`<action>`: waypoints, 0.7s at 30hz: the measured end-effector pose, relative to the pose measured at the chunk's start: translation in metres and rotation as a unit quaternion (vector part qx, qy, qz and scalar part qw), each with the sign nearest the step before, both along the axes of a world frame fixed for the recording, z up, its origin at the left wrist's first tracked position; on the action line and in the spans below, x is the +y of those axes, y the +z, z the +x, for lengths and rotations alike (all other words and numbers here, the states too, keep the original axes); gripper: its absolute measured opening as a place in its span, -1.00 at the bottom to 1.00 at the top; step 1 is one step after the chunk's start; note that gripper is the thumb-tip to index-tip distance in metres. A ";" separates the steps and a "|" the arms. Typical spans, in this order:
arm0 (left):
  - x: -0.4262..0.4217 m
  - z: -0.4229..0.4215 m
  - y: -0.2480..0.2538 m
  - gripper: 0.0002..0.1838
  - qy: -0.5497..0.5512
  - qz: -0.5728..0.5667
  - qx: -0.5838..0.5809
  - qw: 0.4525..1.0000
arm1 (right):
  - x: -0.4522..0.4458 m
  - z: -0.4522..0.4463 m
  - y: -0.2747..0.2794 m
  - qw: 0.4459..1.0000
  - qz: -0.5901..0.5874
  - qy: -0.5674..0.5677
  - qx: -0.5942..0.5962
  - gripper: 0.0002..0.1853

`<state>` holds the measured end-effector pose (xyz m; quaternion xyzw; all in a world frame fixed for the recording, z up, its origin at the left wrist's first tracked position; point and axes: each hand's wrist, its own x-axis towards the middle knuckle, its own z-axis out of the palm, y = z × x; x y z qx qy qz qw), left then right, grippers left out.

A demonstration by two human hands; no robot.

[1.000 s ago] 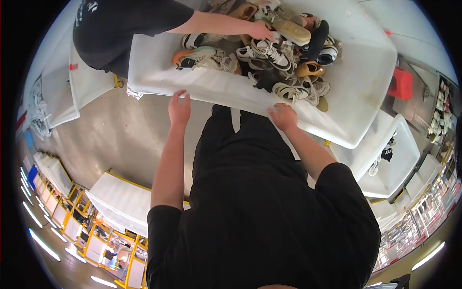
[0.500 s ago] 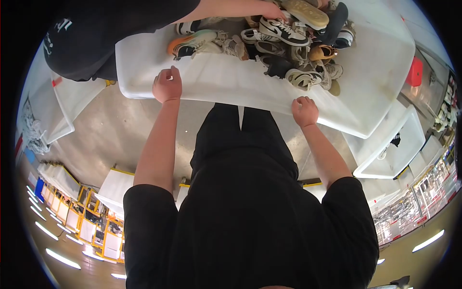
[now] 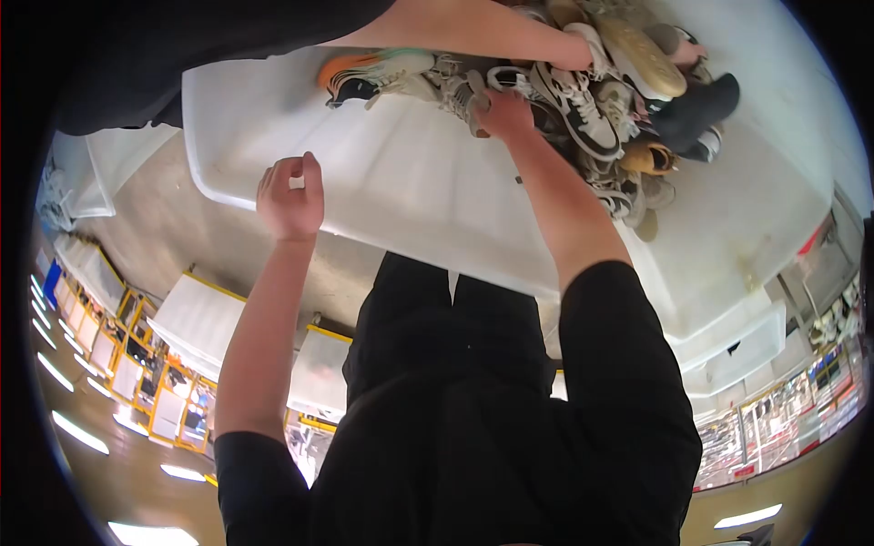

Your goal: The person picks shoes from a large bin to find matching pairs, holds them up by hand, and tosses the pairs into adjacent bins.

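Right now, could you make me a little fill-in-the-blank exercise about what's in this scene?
1. The wearer's right hand reaches into a pile of ____.
2. The pile lies in a large bin coloured ____.
3. The pile's leftmost shoe has a left end that is bright ____.
4. The wearer's shirt is ____.

Missing words: shoes; white; orange; black.

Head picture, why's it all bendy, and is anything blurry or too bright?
Head view: curved shapes and black corners, probably a very wide lens; head view: the lights at lower left glare white; head view: the orange-and-white shoe looks a bit smeared, maybe from movement.
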<state>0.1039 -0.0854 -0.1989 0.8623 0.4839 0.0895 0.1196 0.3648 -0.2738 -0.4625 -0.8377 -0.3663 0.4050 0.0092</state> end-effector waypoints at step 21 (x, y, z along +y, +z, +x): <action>0.011 0.000 0.004 -0.91 -0.045 -0.004 -0.021 0.999 | 0.001 0.045 0.027 0.950 0.018 0.042 0.310 -0.41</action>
